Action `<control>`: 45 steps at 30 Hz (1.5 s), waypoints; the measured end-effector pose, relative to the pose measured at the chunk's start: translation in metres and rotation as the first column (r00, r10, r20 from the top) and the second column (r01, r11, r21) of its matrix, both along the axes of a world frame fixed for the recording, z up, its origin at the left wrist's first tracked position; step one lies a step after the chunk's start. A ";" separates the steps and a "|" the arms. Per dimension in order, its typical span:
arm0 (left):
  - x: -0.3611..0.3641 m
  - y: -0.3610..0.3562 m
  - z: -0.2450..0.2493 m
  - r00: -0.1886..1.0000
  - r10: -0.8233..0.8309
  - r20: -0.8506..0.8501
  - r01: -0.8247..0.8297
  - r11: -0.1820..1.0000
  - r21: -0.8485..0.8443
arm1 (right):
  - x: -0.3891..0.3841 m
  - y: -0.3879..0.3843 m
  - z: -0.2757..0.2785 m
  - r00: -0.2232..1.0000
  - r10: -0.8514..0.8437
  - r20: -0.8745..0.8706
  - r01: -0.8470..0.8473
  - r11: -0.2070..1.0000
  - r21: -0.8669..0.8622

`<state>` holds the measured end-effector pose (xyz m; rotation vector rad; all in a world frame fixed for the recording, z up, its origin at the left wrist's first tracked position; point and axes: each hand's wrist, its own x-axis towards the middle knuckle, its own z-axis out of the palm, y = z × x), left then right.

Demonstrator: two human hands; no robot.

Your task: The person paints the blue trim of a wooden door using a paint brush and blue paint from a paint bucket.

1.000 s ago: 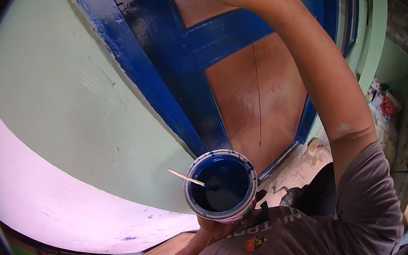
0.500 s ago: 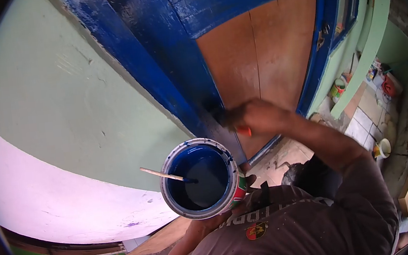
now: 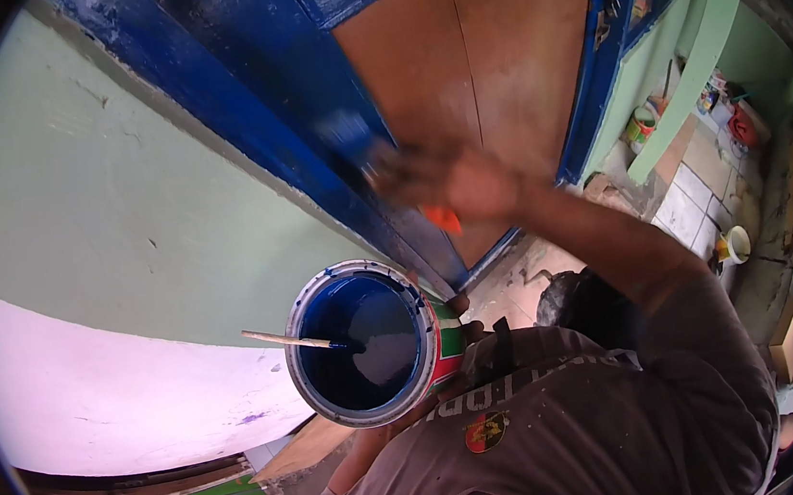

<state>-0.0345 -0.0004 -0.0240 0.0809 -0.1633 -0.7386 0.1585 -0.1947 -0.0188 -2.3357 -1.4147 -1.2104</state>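
Observation:
My right hand [image 3: 462, 181] grips a paintbrush [image 3: 346, 132] by its orange handle. Blurred by motion, the blue bristles are at the blue stile along the left side of the door [image 3: 512, 61], beside a brown panel. Below it, my left hand [image 3: 404, 425] supports a paint can [image 3: 435, 359] from underneath and the side, mostly hidden by the can. Dark blue paint [image 3: 383, 346] partly fills the can. A thin wooden stick [image 3: 280, 338] leans over the rim with its tip in the paint.
A pale green and white wall [image 3: 87, 241] stands at the left of the door frame. On the right, the tiled floor [image 3: 686, 198] holds another can [image 3: 640, 128], a small white cup [image 3: 734, 245] and assorted clutter. A metal latch [image 3: 603, 25] sits on the door's right edge.
My right hand has moved up and left along the stile with the paintbrush. The paint can appears slightly further left, and the whole view has shifted.

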 end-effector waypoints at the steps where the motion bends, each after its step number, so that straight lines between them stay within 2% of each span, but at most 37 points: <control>1: -0.002 0.000 0.000 1.000 0.000 0.000 0.000 1.000 0.000 | -0.008 -0.005 -0.038 0.989 0.061 -0.136 -0.072 0.995 -0.075; 2: -0.001 0.000 0.000 1.000 0.002 -0.002 -0.002 1.000 -0.003 | -0.020 -0.010 -0.065 0.923 -0.024 -0.384 -0.072 0.970 -0.234; 3: -0.003 0.000 0.000 1.000 0.008 0.001 -0.008 1.000 -0.005 | -0.027 -0.014 -0.076 0.798 -0.146 -0.584 -0.113 0.917 -0.384; 4: -0.003 0.000 0.000 1.000 0.009 0.001 -0.009 1.000 -0.010 | -0.025 -0.019 -0.084 0.829 -0.068 -0.555 -0.125 0.945 -0.303; 6: -0.005 -0.001 0.000 1.000 0.017 0.002 -0.017 1.000 -0.018 | -0.009 -0.024 -0.080 0.878 0.084 -0.471 -0.168 0.976 -0.140; 7: -0.006 -0.001 0.000 1.000 0.019 0.000 -0.019 1.000 -0.025 | -0.001 -0.020 -0.043 0.948 0.070 -0.310 -0.119 0.983 -0.142; 9: -0.006 -0.001 0.000 1.000 0.024 0.004 -0.024 0.999 -0.029 | -0.002 -0.013 0.038 0.944 0.131 -0.302 -0.087 0.984 0.157; 11: -0.010 0.002 -0.003 1.000 0.028 0.011 -0.028 0.999 -0.040 | -0.012 -0.007 0.099 0.947 0.274 -0.170 -0.211 0.925 0.317; 13: -0.009 0.001 -0.003 0.999 0.031 0.025 -0.030 0.998 -0.047 | -0.029 -0.004 0.144 0.965 0.196 0.175 -0.241 0.925 0.295; 16: -0.003 -0.001 -0.001 0.998 0.037 0.054 -0.034 0.998 -0.059 | -0.025 0.001 0.180 0.922 0.169 0.349 -0.285 0.905 0.316; 20: -0.006 -0.004 -0.002 0.997 0.039 0.063 -0.035 0.997 -0.066 | -0.020 0.008 0.209 0.871 0.211 0.444 -0.350 0.900 0.259; 22: -0.010 -0.003 -0.003 0.997 0.040 0.061 -0.036 0.997 -0.067 | -0.032 0.011 0.205 0.881 0.217 0.421 -0.324 0.924 0.202; 24: -0.017 0.000 -0.006 0.998 0.047 0.047 -0.044 0.996 -0.074 | -0.041 0.018 0.169 0.936 0.202 0.289 -0.261 0.949 0.180; 27: -0.026 0.006 -0.011 0.998 0.062 0.030 -0.059 0.995 -0.077 | -0.061 0.004 0.107 0.985 0.169 0.018 -0.169 0.986 -0.012; 28: -0.030 0.009 -0.013 0.997 0.068 0.025 -0.066 0.995 -0.076 | -0.065 0.001 0.101 0.983 0.160 -0.094 -0.167 0.983 -0.072; 31: -0.040 0.015 -0.021 0.996 0.093 -0.003 -0.092 0.993 -0.080 | -0.068 -0.007 0.122 0.906 0.250 -0.341 -0.273 0.962 -0.021; 34: -0.042 0.015 -0.022 0.995 0.101 -0.009 -0.102 0.991 -0.086 | -0.057 0.006 0.189 0.881 0.425 -0.205 -0.398 0.903 0.163; 36: -0.040 0.014 -0.020 0.995 0.097 -0.008 -0.097 0.991 -0.095 | -0.047 0.013 0.249 0.919 0.388 0.066 -0.393 0.913 0.112; 38: -0.037 0.013 -0.020 0.996 0.094 0.000 -0.094 0.991 -0.096 | -0.046 0.018 0.291 0.913 0.379 0.152 -0.400 0.906 0.141; 40: -0.033 0.014 -0.023 0.997 0.077 0.008 -0.076 0.993 -0.093 | -0.041 0.016 0.331 0.820 0.378 0.429 -0.434 0.900 0.036; 42: -0.031 0.015 -0.027 0.998 0.052 0.031 -0.050 0.996 -0.072 | -0.041 0.017 0.343 0.748 0.367 0.553 -0.444 0.896 0.007; 44: -0.033 0.016 -0.026 0.995 0.096 0.003 -0.096 0.995 -0.005 | -0.043 0.023 0.336 0.757 0.347 0.553 -0.455 0.888 0.065; 45: -0.032 0.016 -0.029 0.992 0.122 -0.012 -0.122 0.993 -0.001 | -0.047 0.024 0.317 0.841 0.354 0.409 -0.429 0.897 0.105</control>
